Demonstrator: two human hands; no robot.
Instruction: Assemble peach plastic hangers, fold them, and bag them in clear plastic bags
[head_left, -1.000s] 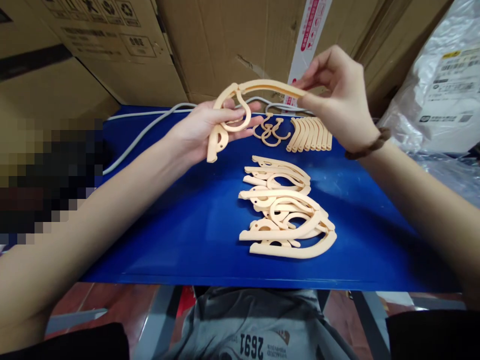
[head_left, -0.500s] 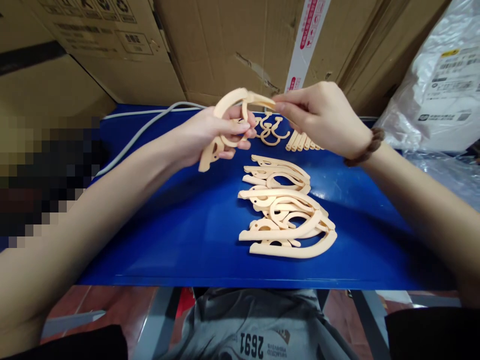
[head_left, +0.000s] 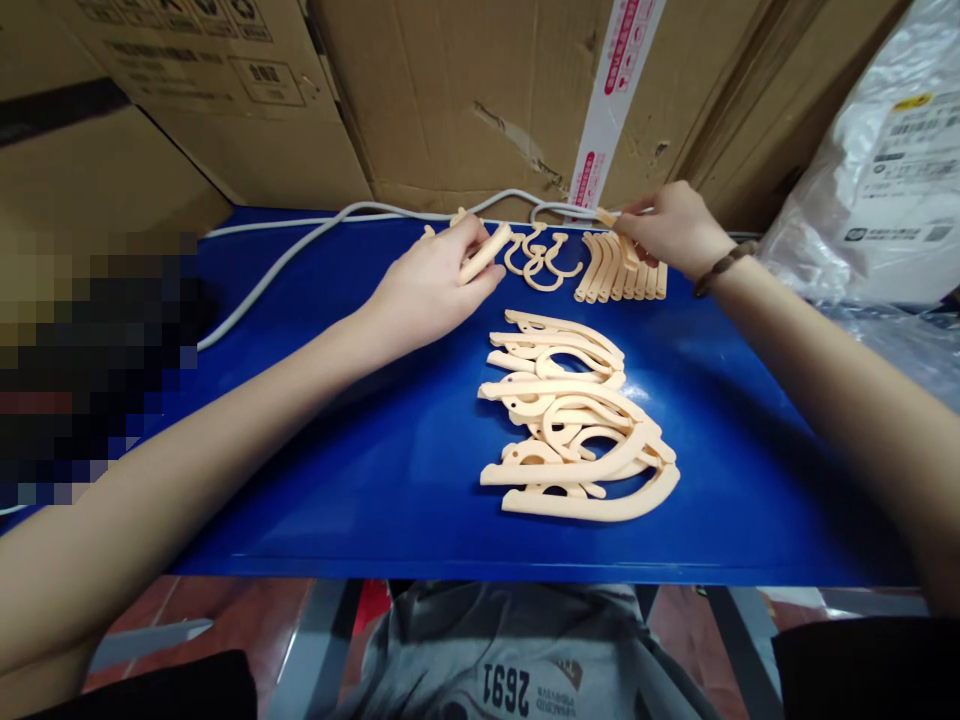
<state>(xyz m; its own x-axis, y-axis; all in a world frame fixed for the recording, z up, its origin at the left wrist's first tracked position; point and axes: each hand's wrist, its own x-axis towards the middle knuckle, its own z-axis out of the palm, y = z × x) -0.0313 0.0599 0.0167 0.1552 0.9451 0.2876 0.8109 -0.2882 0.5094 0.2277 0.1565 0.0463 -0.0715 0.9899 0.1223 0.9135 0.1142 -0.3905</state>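
Note:
In the head view, my left hand [head_left: 435, 280] is closed over the back of the table, gripping a folding hanger [head_left: 486, 254] of beige plastic. The hand hides most of this hanger. Farther right, my right hand [head_left: 675, 232] pinches a hanger arm [head_left: 627, 248], tilted above a row of loose hanger arms [head_left: 600, 270]. Between both hands lie several loose hanger hooks [head_left: 544, 272]. Nearer my body, several folded hangers [head_left: 577, 390] overlap in a pile.
The blue table [head_left: 360, 470] has its front edge close to my lap. Cardboard boxes [head_left: 450, 100] stand along the back, with a white cable [head_left: 300, 260] running before them. A plastic-wrapped package [head_left: 877, 190] stands at the back right.
My right hand has left the hanger in my left hand and moved right and down to the row of arms. My left hand has turned over with the hanger.

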